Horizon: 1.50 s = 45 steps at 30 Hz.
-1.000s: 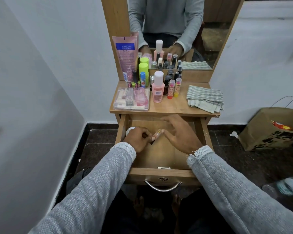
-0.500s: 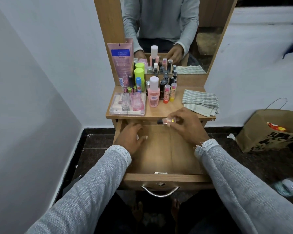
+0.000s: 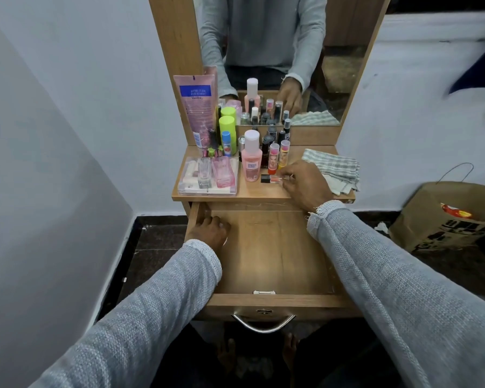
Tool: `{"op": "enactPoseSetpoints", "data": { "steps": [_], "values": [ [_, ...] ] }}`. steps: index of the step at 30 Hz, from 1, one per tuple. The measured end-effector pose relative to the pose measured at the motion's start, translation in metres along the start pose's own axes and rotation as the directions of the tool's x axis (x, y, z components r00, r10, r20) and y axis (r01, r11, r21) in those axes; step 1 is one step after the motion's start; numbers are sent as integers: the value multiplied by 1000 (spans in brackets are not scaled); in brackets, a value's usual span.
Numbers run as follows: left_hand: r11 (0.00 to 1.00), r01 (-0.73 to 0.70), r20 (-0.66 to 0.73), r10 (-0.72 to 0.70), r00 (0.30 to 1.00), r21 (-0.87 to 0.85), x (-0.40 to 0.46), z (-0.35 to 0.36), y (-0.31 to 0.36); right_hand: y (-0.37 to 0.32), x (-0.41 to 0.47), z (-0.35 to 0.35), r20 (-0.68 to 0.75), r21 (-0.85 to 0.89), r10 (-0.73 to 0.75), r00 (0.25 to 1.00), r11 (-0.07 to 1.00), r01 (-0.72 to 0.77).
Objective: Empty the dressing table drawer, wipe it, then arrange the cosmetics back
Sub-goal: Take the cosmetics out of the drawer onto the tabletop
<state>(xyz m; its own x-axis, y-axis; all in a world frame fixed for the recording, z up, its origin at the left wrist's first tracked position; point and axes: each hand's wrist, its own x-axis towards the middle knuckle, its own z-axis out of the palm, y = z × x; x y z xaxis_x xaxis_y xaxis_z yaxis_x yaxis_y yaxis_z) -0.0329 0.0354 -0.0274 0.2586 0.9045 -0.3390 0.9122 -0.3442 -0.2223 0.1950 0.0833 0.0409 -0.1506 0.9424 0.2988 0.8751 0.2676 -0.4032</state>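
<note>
The right hand (image 3: pixel 305 186) pinches a small lip gloss tube (image 3: pixel 272 179) lying on the wooden worktop (image 3: pixel 263 193) beside the cosmetics, while the left hand (image 3: pixel 210 232), fingers curled, rests inside the open drawer (image 3: pixel 269 256) between white walls.

Bedroom: mirrored dressing table (image 3: pixel 263 196), cosmetics (image 3: pixel 253 156).

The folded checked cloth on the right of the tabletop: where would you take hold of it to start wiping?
Probably from the right, pinching the stacked front edge of the checked cloth, where the folds overhang toward the tabletop lip. It lies flat and limp, so a top-down pinch gathers all layers. The right hand already sits against its left edge, at a small bottle.
</note>
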Motion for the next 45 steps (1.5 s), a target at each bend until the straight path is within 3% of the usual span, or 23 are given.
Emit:
{"op": "enactPoseSetpoints", "data": {
  "steps": [5, 8, 12, 18, 24, 34, 45],
  "values": [
    [1000, 13, -48, -12, 999, 21, -3, -4, 2, -1, -1, 3, -7, -3, 21, 1000, 1000, -21],
    [991, -2, -37, -3, 999, -133, -16, -20, 9, -1, -5, 4, -30, 26, 32, 999, 999, -31],
    [946, -109, -205, 46, 978, -307, -39, -48, 21, -1, -14, 2, -83, 63, 19, 996, 998, -13],
    [796, -240, -397, -1, 918, -555, -56, -85, 15, -4, -21, -5, -173, 155, 32, 984, 988, -5],
    [652, -290, -530, -204, 823, -701, -58, -112, -16, -11, -22, -9, -193, 188, 41, 980, 982, -4],
    [617, -49, -370, -404, 837, -785, -22, -105, -87, -14, -25, -11, -190, 180, 41, 981, 984, -6],
    [608, -109, -380, -336, 862, -786, 5, -116, -63, -12, -26, -3, -168, 148, 34, 985, 989, -9]
  ]
}}
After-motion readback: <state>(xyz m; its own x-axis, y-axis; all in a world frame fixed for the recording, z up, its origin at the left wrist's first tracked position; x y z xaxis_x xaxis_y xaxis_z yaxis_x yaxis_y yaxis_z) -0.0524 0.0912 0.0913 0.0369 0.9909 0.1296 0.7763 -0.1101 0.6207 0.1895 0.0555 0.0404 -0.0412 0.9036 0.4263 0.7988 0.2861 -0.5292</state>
